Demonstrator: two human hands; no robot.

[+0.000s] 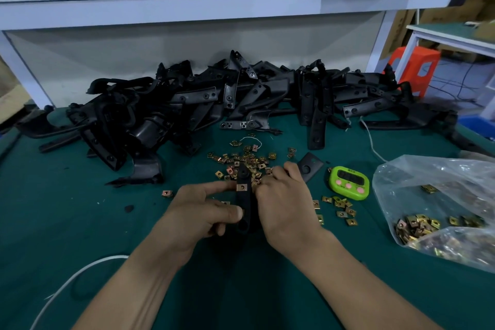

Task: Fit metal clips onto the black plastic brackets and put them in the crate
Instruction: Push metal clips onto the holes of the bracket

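— Left hand?
— Clamped on the black bracket at centre frame. Thumb laid across its lower part, forefinger stretched up to the metal clip seated on the bracket's left edge.
— And the right hand?
— Pressed against the bracket's right edge, fingers curled inward and tips hidden. Cannot tell whether clamped on anything or merely bunched together.
— How does the bracket lie?
— Lengthwise, narrow end pointing toward the top of the frame, held over the green tabletop just below the loose clips.
— Spread how?
— Scattered in a small drift above the two hands, with a second, thinner scatter to the right of the right hand.
— More stock?
— Heap of brackets piled across the middle of the frame from left to right. Plastic bag at the right edge, lying open on its side with brass-coloured clips inside.
— Anything between bag and hands?
— Green timer, flat on the tabletop, and just left of it a small black plate touching the right hand's knuckles.
— Lower left?
— White cable curving across the tabletop beside the left forearm.
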